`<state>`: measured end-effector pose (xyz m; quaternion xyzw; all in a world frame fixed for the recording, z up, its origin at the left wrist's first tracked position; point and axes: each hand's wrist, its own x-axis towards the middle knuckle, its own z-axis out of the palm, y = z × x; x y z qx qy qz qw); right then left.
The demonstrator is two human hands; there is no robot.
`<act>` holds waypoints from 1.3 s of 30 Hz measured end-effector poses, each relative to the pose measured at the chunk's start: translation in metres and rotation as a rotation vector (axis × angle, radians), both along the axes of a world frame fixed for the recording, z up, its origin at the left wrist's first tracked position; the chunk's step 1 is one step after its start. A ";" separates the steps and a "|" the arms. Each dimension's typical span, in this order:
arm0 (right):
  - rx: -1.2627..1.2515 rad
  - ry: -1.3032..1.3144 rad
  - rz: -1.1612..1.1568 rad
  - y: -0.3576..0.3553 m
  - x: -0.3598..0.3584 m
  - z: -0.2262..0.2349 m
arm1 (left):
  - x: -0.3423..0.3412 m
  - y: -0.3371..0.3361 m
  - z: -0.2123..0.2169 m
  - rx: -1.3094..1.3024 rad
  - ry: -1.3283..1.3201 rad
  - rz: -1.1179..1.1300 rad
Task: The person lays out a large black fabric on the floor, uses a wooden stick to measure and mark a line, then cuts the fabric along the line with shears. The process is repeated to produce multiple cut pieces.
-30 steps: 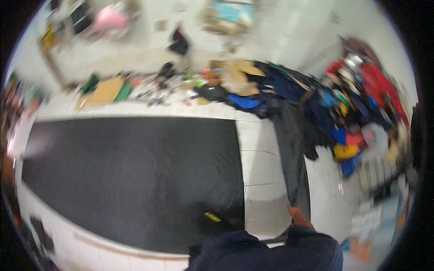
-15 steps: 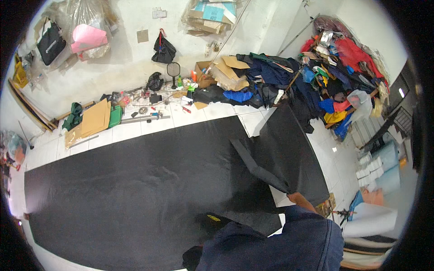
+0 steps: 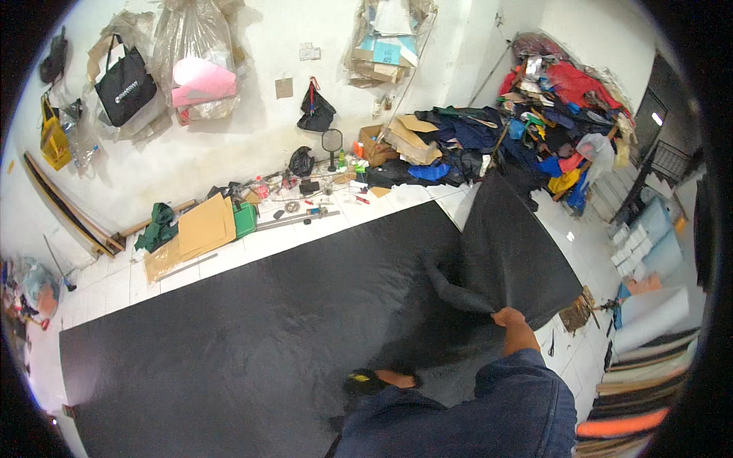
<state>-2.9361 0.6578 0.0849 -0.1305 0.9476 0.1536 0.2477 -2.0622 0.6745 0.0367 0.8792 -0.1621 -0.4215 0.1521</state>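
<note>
One large black sheet lies spread across the white tiled floor, its right end lifted and folded back. The right hand is closed on the raised edge of the sheet. The left hand is not visible. For a clean fold, keep the edge taut, lift it evenly, and align it with the far edge, clear of the clothes pile.

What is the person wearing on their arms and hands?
A dark blue denim sleeve covers the right arm down to the wrist, loose and a bit creased. The right hand is bare: no glove, ring or watch shows. The left hand cannot be made out in the head view; only more dark blue denim shows low down.
</note>
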 end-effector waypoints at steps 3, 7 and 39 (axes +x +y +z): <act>0.012 0.026 0.012 0.013 0.053 0.007 | 0.117 -0.069 -0.002 -0.112 -0.059 -0.101; -0.022 0.040 -0.019 -0.059 0.176 0.005 | 0.235 -0.217 0.022 -0.360 -0.269 -0.394; -0.103 0.241 -0.094 -0.324 1.056 0.028 | 1.012 -0.741 0.036 -0.388 -0.060 -0.560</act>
